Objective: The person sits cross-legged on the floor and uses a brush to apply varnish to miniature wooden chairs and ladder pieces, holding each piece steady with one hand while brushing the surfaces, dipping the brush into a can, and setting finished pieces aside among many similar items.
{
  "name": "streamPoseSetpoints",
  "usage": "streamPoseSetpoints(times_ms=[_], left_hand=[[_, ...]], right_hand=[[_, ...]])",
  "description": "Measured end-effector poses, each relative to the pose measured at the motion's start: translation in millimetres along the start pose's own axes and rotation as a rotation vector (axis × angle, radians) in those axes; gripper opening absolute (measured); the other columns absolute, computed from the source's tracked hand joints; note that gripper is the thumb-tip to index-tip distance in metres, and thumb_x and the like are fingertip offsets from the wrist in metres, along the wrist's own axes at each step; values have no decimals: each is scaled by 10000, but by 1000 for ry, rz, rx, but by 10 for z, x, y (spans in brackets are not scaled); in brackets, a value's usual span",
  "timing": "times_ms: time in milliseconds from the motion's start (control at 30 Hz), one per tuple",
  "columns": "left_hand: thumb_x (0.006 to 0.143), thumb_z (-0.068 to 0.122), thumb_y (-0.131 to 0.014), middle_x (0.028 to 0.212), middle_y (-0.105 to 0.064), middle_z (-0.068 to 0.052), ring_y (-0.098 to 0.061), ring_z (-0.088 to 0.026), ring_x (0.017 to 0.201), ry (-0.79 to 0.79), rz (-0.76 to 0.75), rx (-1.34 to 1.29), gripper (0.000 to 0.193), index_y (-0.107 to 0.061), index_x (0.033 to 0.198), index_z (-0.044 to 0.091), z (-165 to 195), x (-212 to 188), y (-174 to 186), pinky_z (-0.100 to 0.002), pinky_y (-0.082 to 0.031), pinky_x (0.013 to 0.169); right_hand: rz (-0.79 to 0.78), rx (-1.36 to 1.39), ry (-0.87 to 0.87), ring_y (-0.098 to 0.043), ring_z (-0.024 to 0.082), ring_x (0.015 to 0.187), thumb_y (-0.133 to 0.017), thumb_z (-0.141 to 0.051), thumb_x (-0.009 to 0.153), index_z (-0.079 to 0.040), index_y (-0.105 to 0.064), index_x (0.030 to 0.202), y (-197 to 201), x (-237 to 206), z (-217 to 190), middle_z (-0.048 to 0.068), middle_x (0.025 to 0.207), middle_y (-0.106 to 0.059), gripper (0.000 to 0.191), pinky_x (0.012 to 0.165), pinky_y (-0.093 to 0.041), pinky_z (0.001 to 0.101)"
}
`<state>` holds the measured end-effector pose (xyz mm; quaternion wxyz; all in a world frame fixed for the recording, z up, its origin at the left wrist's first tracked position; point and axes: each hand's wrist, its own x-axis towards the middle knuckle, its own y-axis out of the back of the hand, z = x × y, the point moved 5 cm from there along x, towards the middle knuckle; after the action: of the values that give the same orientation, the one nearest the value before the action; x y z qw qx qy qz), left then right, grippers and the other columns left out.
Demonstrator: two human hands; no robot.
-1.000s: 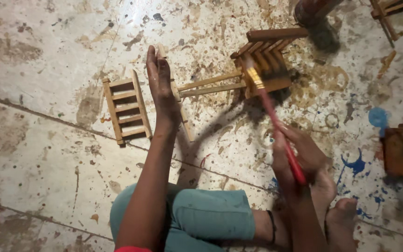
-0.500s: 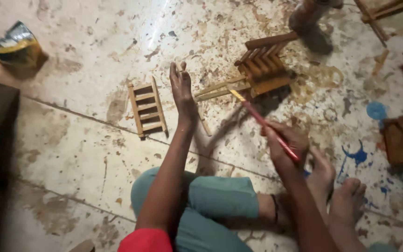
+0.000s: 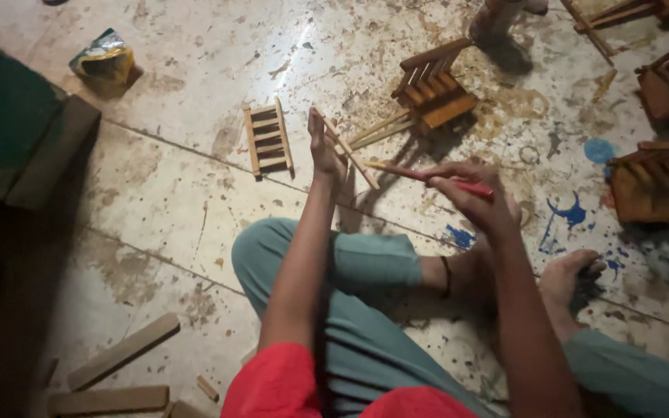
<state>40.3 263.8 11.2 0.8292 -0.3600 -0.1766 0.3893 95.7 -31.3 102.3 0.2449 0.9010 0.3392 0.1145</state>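
Note:
My left hand (image 3: 325, 151) is raised over the floor with its fingers closed on a thin wooden stick (image 3: 350, 155) that slants down to the right. My right hand (image 3: 470, 193) grips a red-handled brush (image 3: 427, 175), whose tip points left and nearly touches the stick. A small wooden slatted chair-like frame (image 3: 435, 85) lies tipped on the stained floor just beyond both hands. To the left of my left hand, a small ladder-shaped wooden piece (image 3: 267, 139) lies flat. I sit cross-legged in teal trousers (image 3: 365, 263).
More brown slatted wooden pieces (image 3: 656, 182) stand at the right edge, near blue paint stains (image 3: 571, 213). A crumpled foil packet (image 3: 104, 58) lies top left by a dark green block (image 3: 17, 131). Loose wooden planks (image 3: 121, 352) lie bottom left.
My left hand, flat on the floor by the sticks before, now holds one stick up. The brush has swung left to the stick. The camera has tilted so more floor shows at left.

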Motion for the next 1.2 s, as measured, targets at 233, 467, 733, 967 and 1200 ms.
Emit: streamPoseSetpoints(times_ms=[233,467,733,967,1200], left_hand=[[806,774,-563,1682,-162,-203,-188,-429,1511,234,31,50,1045,-149,1650,316,242,-229,-342,-676,-149,1168],[785,778,-559,1677,-153,-202,-195,-468,1512,237,-19,44,1050,-114,1642,366,248,-278,-586,-711,-141,1179],[816,776,-573,1675,-271,-174,-182,-424,1530,174,14,77,1019,-249,1632,259,216,-135,-621,-606,-160,1204],[929,469,-573,1698,-242,-122,-205,-377,1558,-312,-110,396,754,-299,1607,282,374,-188,-1112,-624,-208,1196],[1035,238,-494,1714,-197,-102,-145,-347,1602,-71,-107,54,708,-183,1656,375,-7,-353,-1319,-605,-184,1216]], right_hand=[[121,222,151,-715,107,942,-700,-134,967,-17,-770,1104,478,-59,-202,74,997,-777,193,856,-552,243],[298,438,277,-720,135,970,-692,-139,992,23,-737,1142,855,-373,-525,89,1025,-762,226,931,-555,261],[453,626,212,-715,125,901,-661,-166,986,12,-720,1126,944,-606,-562,70,1004,-752,235,852,-577,257],[344,488,261,-710,135,885,-691,-155,969,26,-747,1109,783,-362,-1000,76,956,-763,236,841,-561,253],[291,109,206,-717,136,902,-702,-112,952,-20,-785,1089,992,42,-900,60,967,-766,185,820,-551,270]])
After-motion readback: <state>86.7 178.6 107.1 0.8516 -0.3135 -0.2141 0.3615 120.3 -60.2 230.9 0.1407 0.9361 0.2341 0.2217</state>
